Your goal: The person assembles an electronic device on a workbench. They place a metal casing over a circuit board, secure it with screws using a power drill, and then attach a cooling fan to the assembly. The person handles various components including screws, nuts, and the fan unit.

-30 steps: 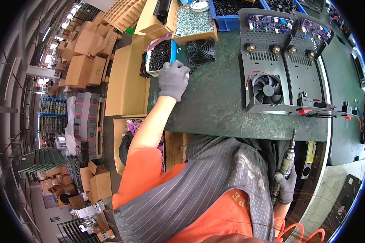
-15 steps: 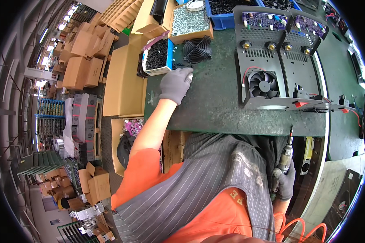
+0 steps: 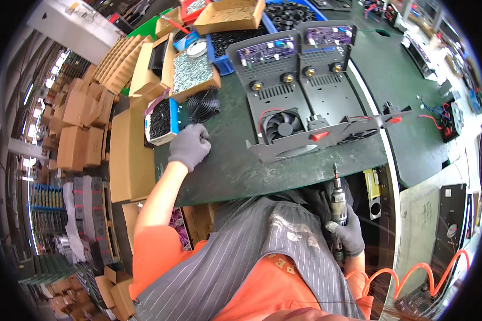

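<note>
Worktable (image 3: pixel 219 179), scuffed dark green, bears two perforated grey sheet-metal chassis (image 3: pixel 281 102) at two o'clock. At ten stands a white-and-blue cardboard box (image 3: pixel 163 139), the curled grey-gloved left hand (image 3: pixel 190 147) beside it; I can't tell if it holds anything. At four, the grey-gloved right hand (image 3: pixel 349 235) grips a silver cylindrical driver (image 3: pixel 338 204); I'd steer its bit (image 3: pixel 336 172) clear of the worktable.

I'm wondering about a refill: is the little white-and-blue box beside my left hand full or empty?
Not empty: the box looks well filled, with small black parts spread across its opening. Their depth is hidden.
</note>
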Available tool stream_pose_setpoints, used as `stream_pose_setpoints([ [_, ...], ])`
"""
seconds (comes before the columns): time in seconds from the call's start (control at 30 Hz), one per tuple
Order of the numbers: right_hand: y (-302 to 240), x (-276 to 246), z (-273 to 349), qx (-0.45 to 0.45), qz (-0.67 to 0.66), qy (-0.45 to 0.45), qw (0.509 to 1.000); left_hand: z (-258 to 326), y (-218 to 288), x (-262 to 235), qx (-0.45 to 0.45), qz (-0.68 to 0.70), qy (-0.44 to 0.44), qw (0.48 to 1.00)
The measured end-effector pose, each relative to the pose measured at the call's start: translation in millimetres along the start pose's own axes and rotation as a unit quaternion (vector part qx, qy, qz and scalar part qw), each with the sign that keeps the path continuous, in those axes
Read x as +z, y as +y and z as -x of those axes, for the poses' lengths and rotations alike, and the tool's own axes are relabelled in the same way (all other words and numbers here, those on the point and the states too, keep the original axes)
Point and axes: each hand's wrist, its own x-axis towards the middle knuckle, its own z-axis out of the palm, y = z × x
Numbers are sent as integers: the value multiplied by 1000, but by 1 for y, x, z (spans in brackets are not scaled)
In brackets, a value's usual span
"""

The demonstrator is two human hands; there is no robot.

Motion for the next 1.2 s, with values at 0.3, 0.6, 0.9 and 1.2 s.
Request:
stream_pose_setpoints([
  [0.3, 2, -9, 4, 16, 7, -17, 1000, 63, 89, 23, 127, 480, -336, 800],
  [0.6, -52, -15, 31, 20, 34, -130, 991, 51, 181, 54, 82, 655, -320, 679],
  [0.9, -44, -18, 31, -47, 77, -129, 988, 46, 203, 56, 134, 603, -289, 731],
  [1.2, -43, -24, 33, -3, 27, -135, 990, 29, 210, 52, 242, 565, -311, 725],
])
